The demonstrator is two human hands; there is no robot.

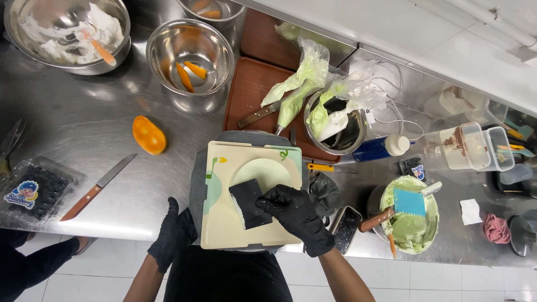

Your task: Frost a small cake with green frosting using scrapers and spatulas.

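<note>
A square pale-yellow board [224, 223] lies on a grey turntable [197, 173] at the counter's front edge. On it rests a dark rectangular slab of cake [247, 200] with a white edge. My right hand [299, 217], in a black glove, grips the slab's right end. My left hand [172, 236], also gloved, hangs at the turntable's lower left edge, fingers curled and holding nothing that I can see.
A knife [98, 186], a mango half [148, 135] and a berry punnet [33, 191] lie to the left. Steel bowls [190, 53] stand behind. A red tray [251, 92] carries piping bags [296, 84]. A green cream bowl [411, 223] with a blue scraper and a phone [345, 225] sit right.
</note>
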